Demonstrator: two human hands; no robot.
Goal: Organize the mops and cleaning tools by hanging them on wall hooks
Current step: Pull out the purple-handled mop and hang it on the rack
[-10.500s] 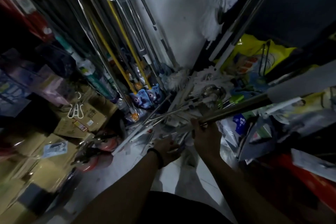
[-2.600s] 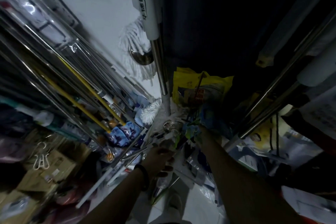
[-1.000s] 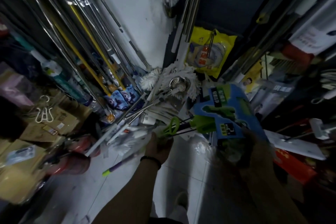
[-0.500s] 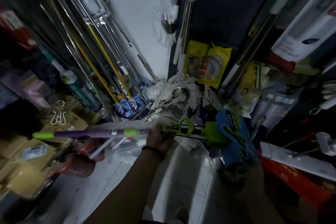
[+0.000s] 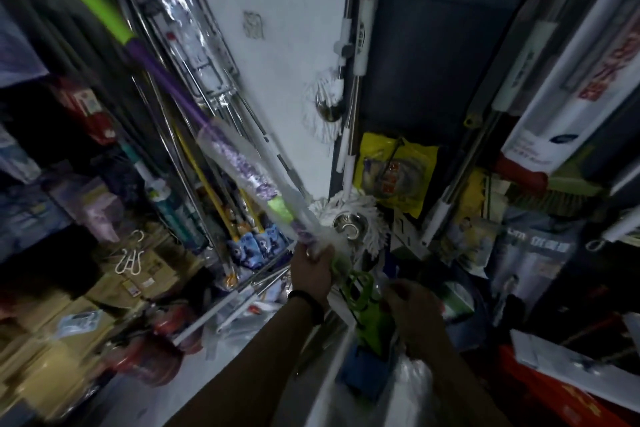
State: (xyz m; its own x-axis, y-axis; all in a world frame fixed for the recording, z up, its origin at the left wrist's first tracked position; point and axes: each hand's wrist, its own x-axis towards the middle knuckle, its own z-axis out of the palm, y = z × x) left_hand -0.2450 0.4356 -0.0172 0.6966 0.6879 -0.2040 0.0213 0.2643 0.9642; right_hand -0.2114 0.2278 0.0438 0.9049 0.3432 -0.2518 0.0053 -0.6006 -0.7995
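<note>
The left hand (image 5: pixel 311 265) is curled tight around the mop (image 5: pixel 166 81), low on its handle. From this grip the long axis runs up and to the left, to a green tip far above. The green head (image 5: pixel 372 326) lies just below and right of the grip. The right hand (image 5: pixel 414 308) is against the head; blur hides whether it grips. The wall (image 5: pixel 287 45) stands beyond the grip, so I judge the tip must swing right toward it.
</note>
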